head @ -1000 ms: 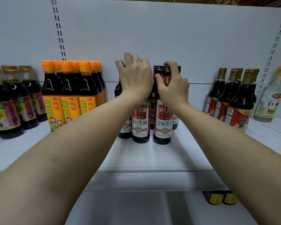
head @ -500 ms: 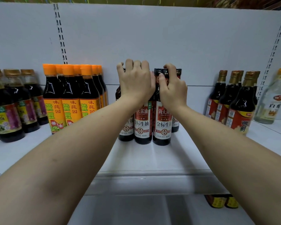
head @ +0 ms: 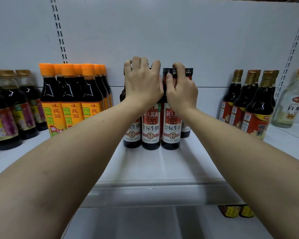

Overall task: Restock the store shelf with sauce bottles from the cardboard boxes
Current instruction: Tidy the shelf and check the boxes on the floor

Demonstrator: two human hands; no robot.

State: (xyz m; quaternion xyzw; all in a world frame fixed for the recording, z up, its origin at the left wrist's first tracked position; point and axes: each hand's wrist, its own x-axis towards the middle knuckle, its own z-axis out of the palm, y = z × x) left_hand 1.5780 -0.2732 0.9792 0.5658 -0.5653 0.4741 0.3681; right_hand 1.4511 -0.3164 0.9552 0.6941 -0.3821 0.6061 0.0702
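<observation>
The sauce bottles (head: 150, 126) stand upright in a tight cluster mid-shelf (head: 145, 166), set back from the front edge. The left hand (head: 142, 81) curls over the caps on the cluster's left. The right hand (head: 181, 90) wraps thumb and fingers round the neck of the front right bottle (head: 171, 128). This looks like squaring up the rows, one hand steadying while the other places. All the bottles hold dark sauce, as do the orange-capped bottles (head: 71, 100) to the left. A clear bottle (head: 292, 102) far right holds pale liquid. No cardboard box is in view.
</observation>
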